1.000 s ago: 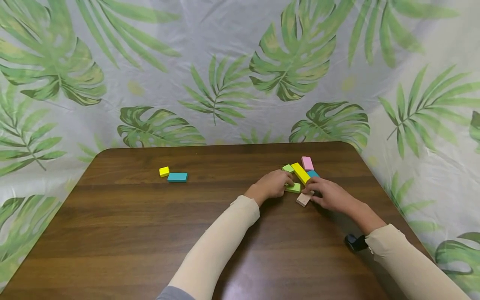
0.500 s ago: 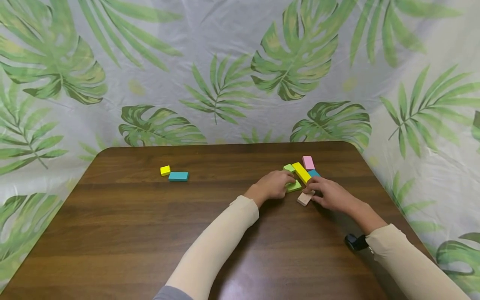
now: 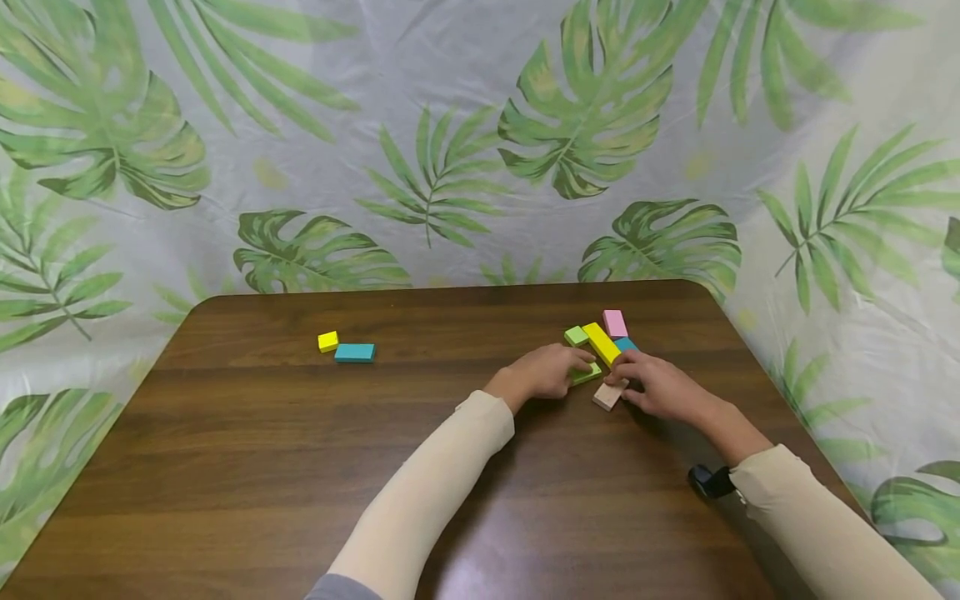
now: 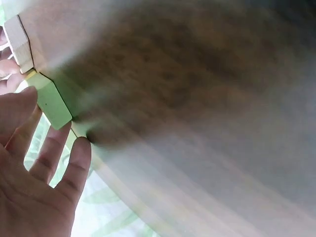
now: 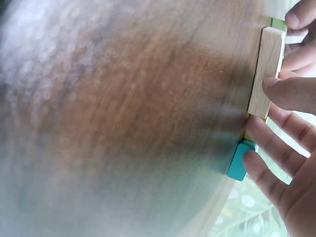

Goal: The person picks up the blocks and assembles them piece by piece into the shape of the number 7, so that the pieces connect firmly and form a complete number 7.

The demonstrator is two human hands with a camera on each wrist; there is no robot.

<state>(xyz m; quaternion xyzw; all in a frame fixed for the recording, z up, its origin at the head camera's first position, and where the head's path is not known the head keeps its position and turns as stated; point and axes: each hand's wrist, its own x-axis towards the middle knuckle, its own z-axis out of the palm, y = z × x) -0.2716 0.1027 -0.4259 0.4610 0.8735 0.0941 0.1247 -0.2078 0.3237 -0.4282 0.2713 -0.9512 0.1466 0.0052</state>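
Observation:
In the head view my left hand (image 3: 551,371) pinches a light green block (image 3: 586,375) lying on the table. The left wrist view has the thumb against the face of that green block (image 4: 53,104), with fingers at its far side and end. My right hand (image 3: 657,385) holds a plain wooden block (image 3: 610,395) just beside it; its thumb presses the long face of this wooden block (image 5: 266,69) in the right wrist view. Behind both lies a yellow block (image 3: 602,343), between a small light green block (image 3: 576,336) and a blue block (image 3: 625,343), partly hidden by the right hand.
A pink block (image 3: 614,323) lies behind the blue one, toward the table's back right. Far to the left, a small yellow block (image 3: 327,342) sits at the corner of another blue block (image 3: 355,353). A leaf-printed cloth (image 3: 465,158) hangs behind the brown table (image 3: 300,467).
The light green block under my left hand has turned, its right end swinging away from me toward the yellow block. My right hand and the wooden block have stayed almost still.

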